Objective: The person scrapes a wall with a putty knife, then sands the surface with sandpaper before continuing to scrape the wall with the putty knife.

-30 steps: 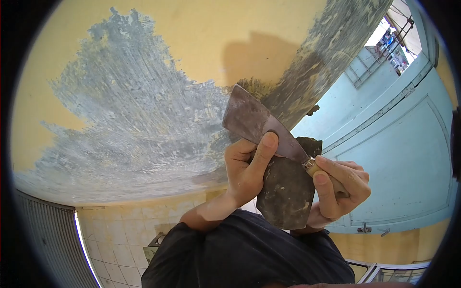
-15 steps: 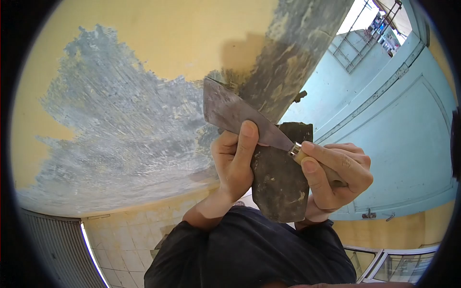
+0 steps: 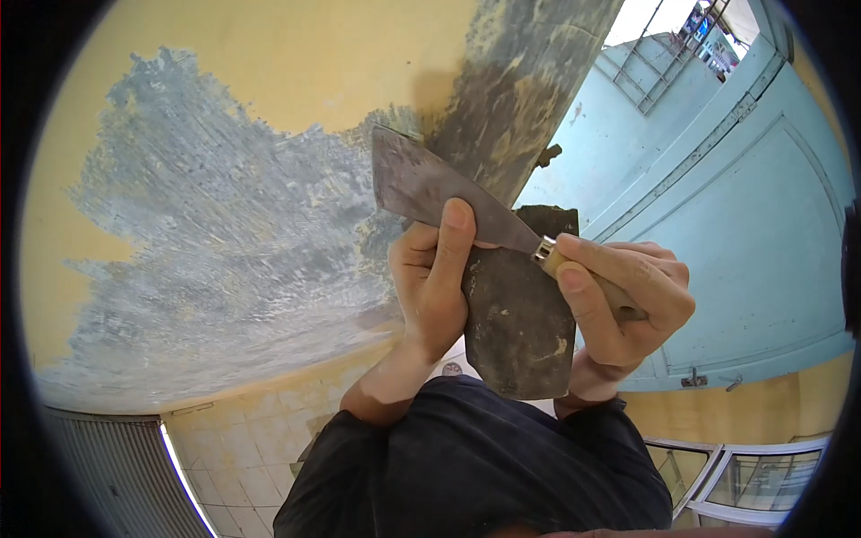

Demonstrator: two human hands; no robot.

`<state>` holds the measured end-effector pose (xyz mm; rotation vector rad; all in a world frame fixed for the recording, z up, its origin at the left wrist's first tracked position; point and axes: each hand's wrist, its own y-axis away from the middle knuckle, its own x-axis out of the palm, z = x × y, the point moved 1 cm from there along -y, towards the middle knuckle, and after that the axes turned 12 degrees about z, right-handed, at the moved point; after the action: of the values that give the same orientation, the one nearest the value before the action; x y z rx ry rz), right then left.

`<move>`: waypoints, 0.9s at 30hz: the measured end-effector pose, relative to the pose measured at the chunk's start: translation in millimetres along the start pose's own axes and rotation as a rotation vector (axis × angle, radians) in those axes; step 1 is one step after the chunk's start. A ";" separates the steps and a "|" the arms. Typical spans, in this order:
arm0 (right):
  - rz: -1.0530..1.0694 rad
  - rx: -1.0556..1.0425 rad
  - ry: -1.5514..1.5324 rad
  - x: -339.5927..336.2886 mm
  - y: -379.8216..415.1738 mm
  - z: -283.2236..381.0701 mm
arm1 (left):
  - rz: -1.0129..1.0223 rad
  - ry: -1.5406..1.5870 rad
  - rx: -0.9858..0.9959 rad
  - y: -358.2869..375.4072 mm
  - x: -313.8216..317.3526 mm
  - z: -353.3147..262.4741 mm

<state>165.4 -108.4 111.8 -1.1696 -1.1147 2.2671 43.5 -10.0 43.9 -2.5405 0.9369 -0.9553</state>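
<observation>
My right hand [image 3: 632, 296] is closed round the wooden handle of a putty knife [image 3: 448, 184]. The knife's wide, stained metal blade points up and to the left. On the blade lies the thumb of my left hand [image 3: 437, 278], whose other fingers are curled and partly hidden behind it. A dark, flat slab [image 3: 520, 332] with pale smears and chipped edges hangs between my hands, below the blade. Its left edge meets my left hand; what holds it up is hidden.
A yellow wall [image 3: 332, 54] with a large rough grey patch [image 3: 215, 197] fills the left. Light blue door panels [image 3: 753, 242] stand at the right. A corrugated shutter [image 3: 108, 466] is at lower left, and a framed window [image 3: 762, 475] at lower right.
Both hands, the putty knife and the slab sit slightly higher and further left in view. The wall and doors have shifted too, as the head turned a little. The grip looks unchanged.
</observation>
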 end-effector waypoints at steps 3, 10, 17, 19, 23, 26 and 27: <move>0.003 -0.002 -0.011 -2.2 5.9 -3.5 | -0.036 -0.042 -0.051 0.7 0.6 6.1; -0.021 -0.034 -0.010 -0.5 3.9 -5.6 | -0.041 0.002 -0.006 0.2 -0.7 6.3; 0.001 -0.073 -0.032 6.3 0.7 -11.9 | -0.044 -0.074 -0.027 4.0 -6.9 8.6; -0.021 -0.114 -0.022 7.7 -3.1 -20.5 | -0.033 -0.145 -0.006 -0.6 -8.1 11.5; 0.193 -0.087 -0.096 27.0 -10.5 -8.0 | -0.244 -0.175 0.167 1.5 -13.8 -2.7; 0.174 -0.062 -0.178 26.3 0.0 -8.4 | -0.131 -0.265 0.194 21.4 -36.1 -4.6; 0.176 0.025 -0.203 23.3 8.7 -8.3 | -0.099 -0.500 0.197 29.0 -45.8 1.6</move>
<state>158.6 -95.6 90.0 -1.0851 -1.0887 2.5750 4.5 -1.8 7.1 -2.4902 0.5453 -0.3733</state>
